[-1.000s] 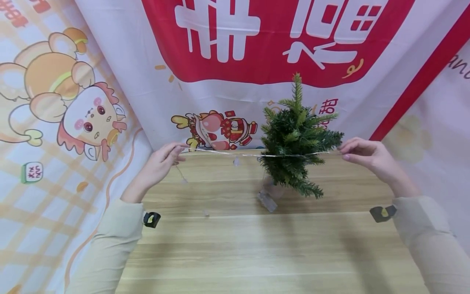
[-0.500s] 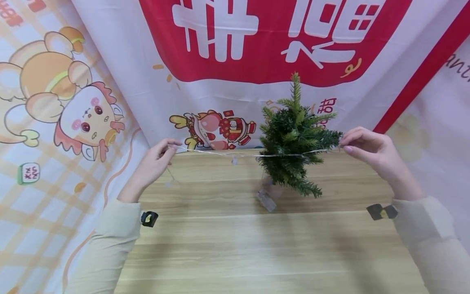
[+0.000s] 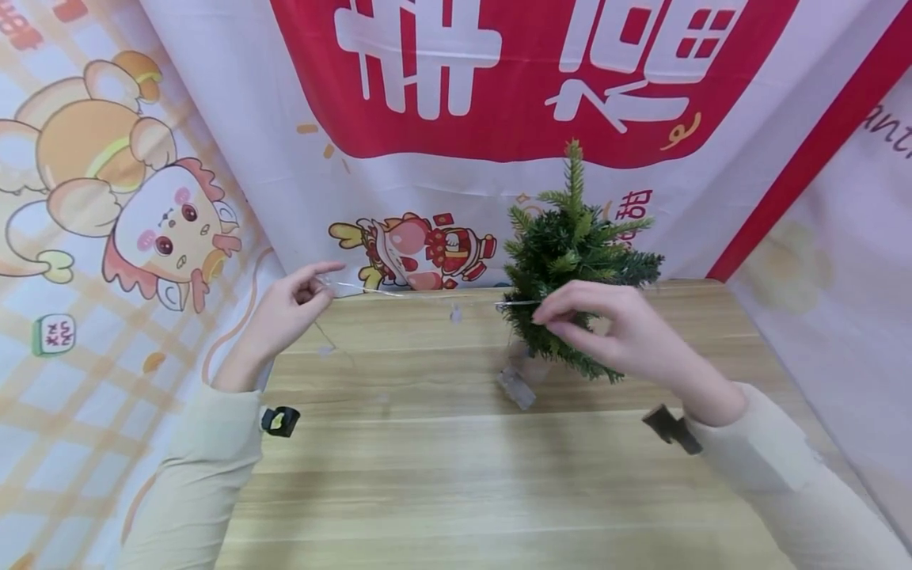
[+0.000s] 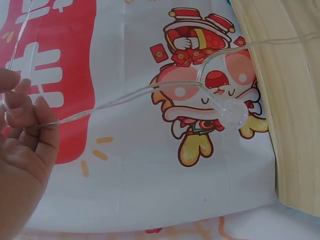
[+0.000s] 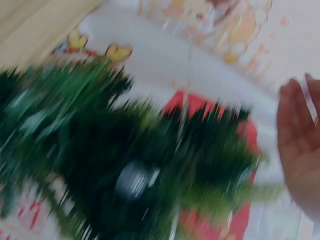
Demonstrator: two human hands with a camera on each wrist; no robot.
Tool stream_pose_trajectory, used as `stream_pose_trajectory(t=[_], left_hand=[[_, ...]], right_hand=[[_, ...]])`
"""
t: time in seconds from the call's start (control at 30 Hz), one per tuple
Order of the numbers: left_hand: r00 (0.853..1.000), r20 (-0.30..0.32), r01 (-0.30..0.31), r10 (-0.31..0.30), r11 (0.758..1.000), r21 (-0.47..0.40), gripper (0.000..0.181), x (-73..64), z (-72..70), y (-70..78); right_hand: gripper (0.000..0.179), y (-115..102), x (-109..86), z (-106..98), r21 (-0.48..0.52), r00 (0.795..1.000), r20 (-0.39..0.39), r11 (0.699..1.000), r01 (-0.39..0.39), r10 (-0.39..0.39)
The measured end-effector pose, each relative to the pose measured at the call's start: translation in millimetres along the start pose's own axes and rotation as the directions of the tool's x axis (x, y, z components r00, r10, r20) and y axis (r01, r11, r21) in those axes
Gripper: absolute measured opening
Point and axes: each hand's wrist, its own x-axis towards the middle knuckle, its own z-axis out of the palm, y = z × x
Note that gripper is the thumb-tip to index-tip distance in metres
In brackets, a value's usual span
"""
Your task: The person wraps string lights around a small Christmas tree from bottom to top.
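Note:
A clear wire string of lights stretches from my left hand to the front of a small green artificial Christmas tree. The thumb and fingers of my left hand pinch the wire, and a loose end hangs below them. One clear bulb shows large in the left wrist view. Before the tree is my right hand, its fingertips close to the wire in the head view. The blurred right wrist view shows that hand's fingers loosely extended beside the tree, with the wire crossing the branches.
A clear box lies by the tree's base on the wooden table. Printed cloth hangs behind the table and at both sides. Black wrist cameras sit at both cuffs.
My right hand has left the tree's right side and swung left across its front. The left hand has shifted slightly left with the wire. The tree stays in place.

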Motion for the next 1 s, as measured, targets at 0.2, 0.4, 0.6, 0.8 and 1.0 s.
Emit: stream_pose_trajectory(t=[0.2, 0.4, 0.6, 0.8, 1.0], left_hand=[[1.000, 0.007, 0.013, -0.013, 1.000, -0.014, 0.043, -1.6, -3.4, 5.8], [1.000, -0.004, 0.005, -0.005, 1.000, -0.020, 0.042, -0.9, -4.1, 7.1], [1.000, -0.007, -0.013, 0.013, 0.999, -0.040, 0.041, -3.0, -4.8, 10.7], [0.998, -0.033, -0.051, 0.049, 0.997, -0.056, 0.038, -5.4, -6.1, 17.3], [0.994, -0.073, -0.092, 0.086, 0.993, -0.080, 0.037, -6.1, -6.6, 22.7]], right_hand=[[0.016, -13, 31.0, 33, -0.146, 0.977, 0.075, 0.971, -0.189, 0.202], [0.020, -10, 56.3, 68, -0.269, 0.953, 0.103, 0.931, -0.248, 0.284], [0.032, -4, 77.5, 94, -0.427, 0.963, 0.121, 0.889, -0.167, 0.239], [0.040, -5, 96.4, 106, -0.478, 0.935, 0.165, 0.855, -0.202, 0.313], [0.034, -9, 113.8, 110, -0.468, 0.913, 0.209, 0.856, -0.220, 0.349]])
